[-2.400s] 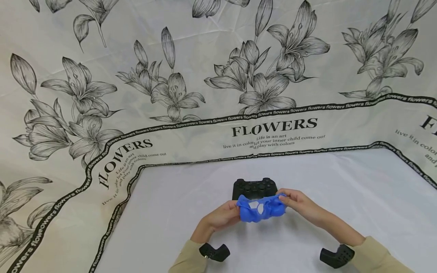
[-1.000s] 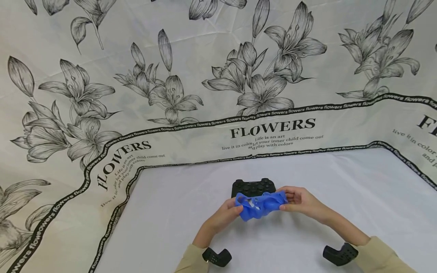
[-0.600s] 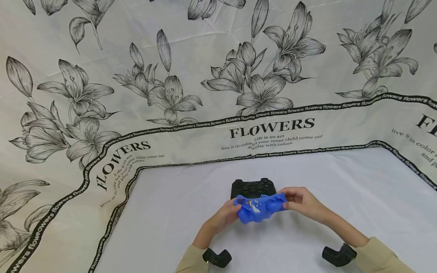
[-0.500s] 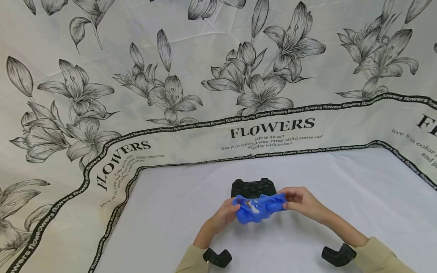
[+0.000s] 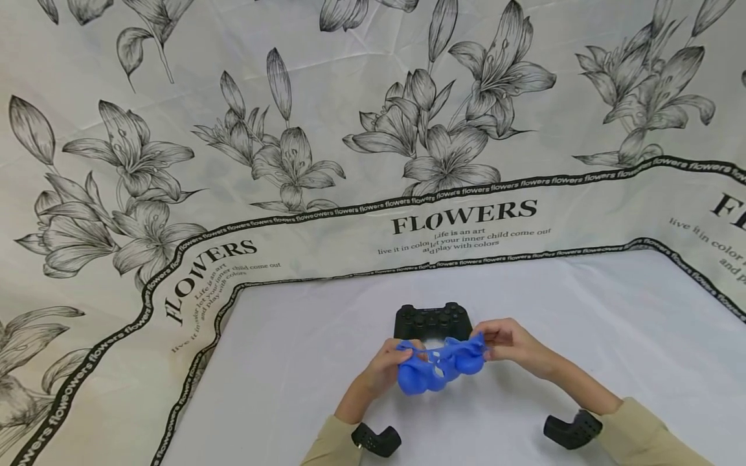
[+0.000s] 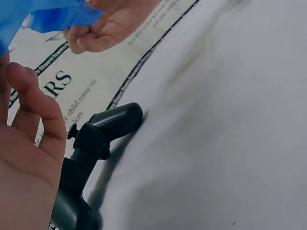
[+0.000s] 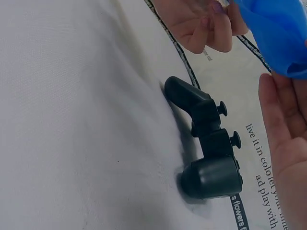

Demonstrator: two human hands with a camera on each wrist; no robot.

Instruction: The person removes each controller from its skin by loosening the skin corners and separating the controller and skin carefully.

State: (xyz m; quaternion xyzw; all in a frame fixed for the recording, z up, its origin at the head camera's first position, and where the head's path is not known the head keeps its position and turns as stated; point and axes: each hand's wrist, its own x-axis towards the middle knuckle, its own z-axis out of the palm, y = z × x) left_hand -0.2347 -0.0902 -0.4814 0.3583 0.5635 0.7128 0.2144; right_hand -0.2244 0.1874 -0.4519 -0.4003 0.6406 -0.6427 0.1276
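Observation:
A soft blue silicone controller cover (image 5: 415, 377) with cut-out holes is stretched between both hands in the head view. My left hand (image 5: 381, 370) pinches its left edge with the thumb on top. At the other end, my right hand (image 5: 517, 341) grips the right edge between thumb and fingers. The cover's rounded grip pockets hang toward the person. Just beyond it lies a black game controller (image 5: 432, 318), its lower part hidden behind the cover. In the right wrist view the controller (image 7: 213, 153) rests on the white cloth, with the cover (image 7: 278, 36) held above.
A white cloth (image 5: 280, 362) covers the table. Floral fabric (image 5: 326, 246) printed with "FLOWERS" rises at the back and sides. Black angled mounts (image 5: 377, 441) are worn at both wrists, near the beige sleeves (image 5: 647, 433).
The cover has tilted, with its grip pockets now lower and closer to the person, and both hands have shifted their hold along its edges. The controller has stayed in place.

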